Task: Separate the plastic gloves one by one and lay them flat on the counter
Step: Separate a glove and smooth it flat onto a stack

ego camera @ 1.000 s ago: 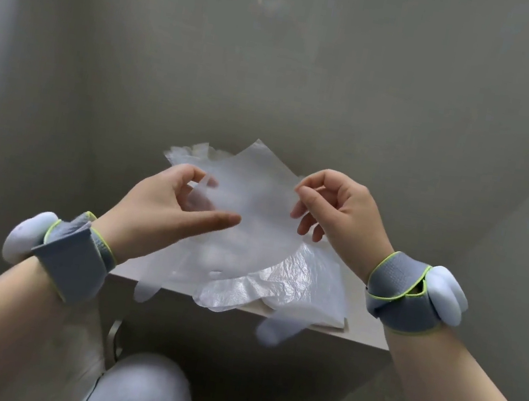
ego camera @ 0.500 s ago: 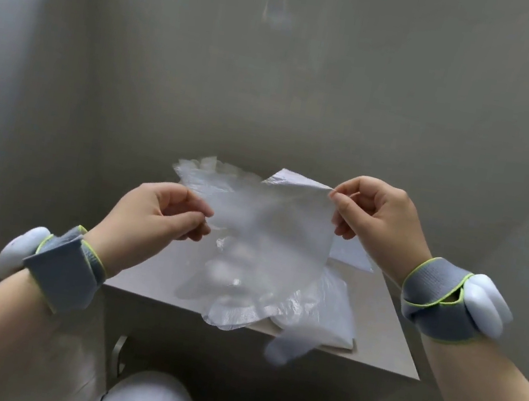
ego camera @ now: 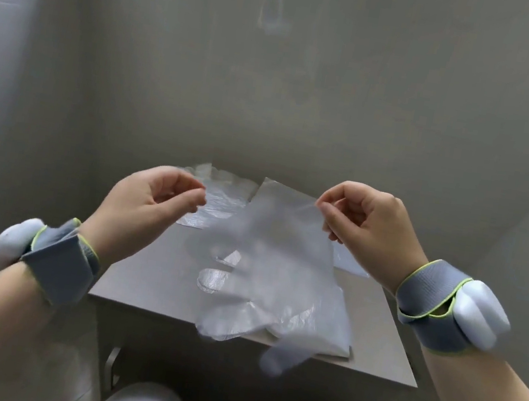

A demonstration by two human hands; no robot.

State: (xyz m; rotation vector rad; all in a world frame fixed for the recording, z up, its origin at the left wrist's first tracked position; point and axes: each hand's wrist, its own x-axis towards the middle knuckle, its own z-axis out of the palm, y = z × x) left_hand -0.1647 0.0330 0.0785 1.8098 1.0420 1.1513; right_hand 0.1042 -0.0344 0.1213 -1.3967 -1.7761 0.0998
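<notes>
Ok, left hand (ego camera: 151,206): above the counter's (ego camera: 146,282) left part, fingers curled, thumb tip against index tip. Can't tell if any film sits in that pinch. Just behind its fingertips a flat glove (ego camera: 221,200) lies at the counter's back. Centre: held glove (ego camera: 276,247), clear and blurred, cuff up, its fingers hanging over the pile (ego camera: 323,324) at the counter's front right. One glove finger droops past the front edge. Right hand (ego camera: 365,230): thumb and index pinch the held glove's cuff corner, other fingers curled in. Grey wristbands (ego camera: 425,312) on both wrists.
</notes>
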